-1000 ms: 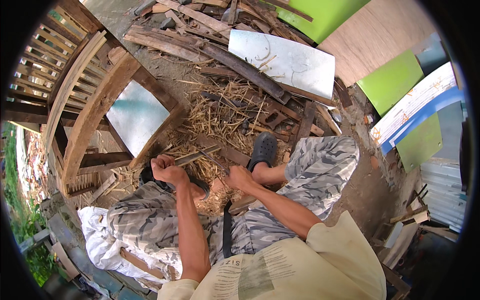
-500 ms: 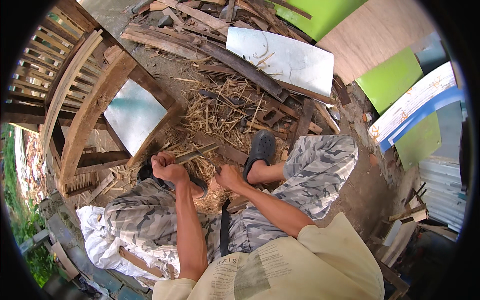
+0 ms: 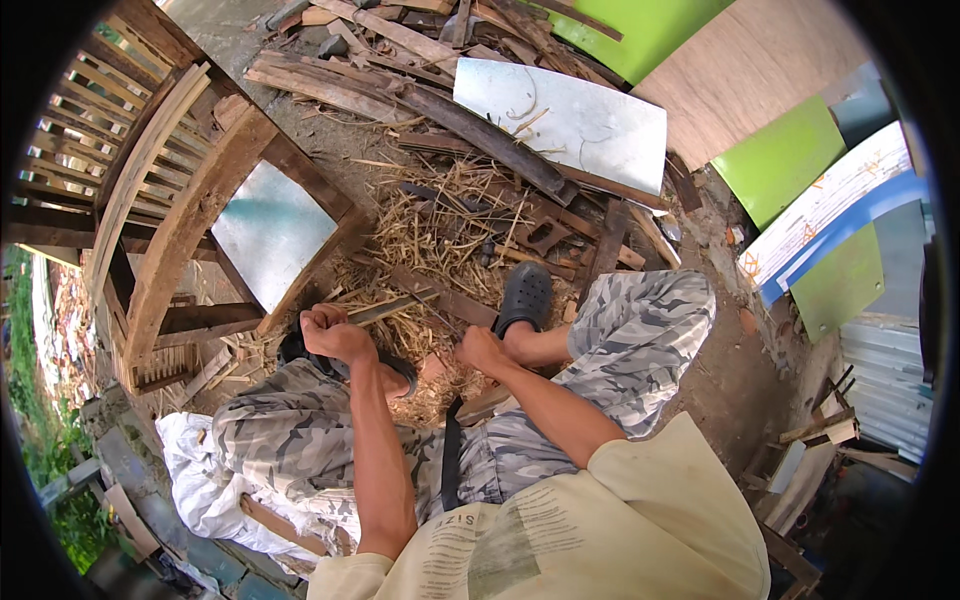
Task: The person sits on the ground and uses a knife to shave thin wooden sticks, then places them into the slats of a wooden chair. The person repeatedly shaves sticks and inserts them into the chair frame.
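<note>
Left hand keeps its clench on the thin strip while the right hand draws back toward the knee

The left hand [image 3: 335,335] is still a tight fist around one end of a thin strip [image 3: 385,308] (bamboo or wood, too small to tell), which points out to the right over the heap of straw [image 3: 440,235] in much the same spot as a second ago. The right hand [image 3: 480,350] has slid a little left and lower, and now sits between the knees just beside the black clog [image 3: 524,296]; its fingers look curled, but whether it grasps anything cannot be told. The strip stays held at one end only, so the work on it looks unfinished.
</note>
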The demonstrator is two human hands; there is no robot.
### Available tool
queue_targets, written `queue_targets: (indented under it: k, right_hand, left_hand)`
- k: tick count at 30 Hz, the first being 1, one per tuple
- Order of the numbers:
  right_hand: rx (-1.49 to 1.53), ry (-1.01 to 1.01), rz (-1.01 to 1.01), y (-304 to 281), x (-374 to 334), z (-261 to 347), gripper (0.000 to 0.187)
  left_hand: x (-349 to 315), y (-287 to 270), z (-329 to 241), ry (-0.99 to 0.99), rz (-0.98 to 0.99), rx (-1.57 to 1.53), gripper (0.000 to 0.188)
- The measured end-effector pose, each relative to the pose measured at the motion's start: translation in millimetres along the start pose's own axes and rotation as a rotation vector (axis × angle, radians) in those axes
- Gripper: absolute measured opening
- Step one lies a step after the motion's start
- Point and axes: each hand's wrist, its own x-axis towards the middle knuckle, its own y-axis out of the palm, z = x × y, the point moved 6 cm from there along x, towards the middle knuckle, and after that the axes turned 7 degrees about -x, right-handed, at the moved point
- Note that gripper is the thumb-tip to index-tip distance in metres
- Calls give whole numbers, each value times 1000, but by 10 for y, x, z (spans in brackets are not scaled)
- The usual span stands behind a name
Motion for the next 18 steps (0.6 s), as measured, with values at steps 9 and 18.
queue_targets:
  k: [9,18]
  right_hand:
    - [-114,15,-33,385,472,-693,27]
    - [-146,85,15,109,152,-592,25]
  left_hand:
    - [71,-33,36,-35,-102,14,34]
    - [149,-146,82,-30,-147,22,34]
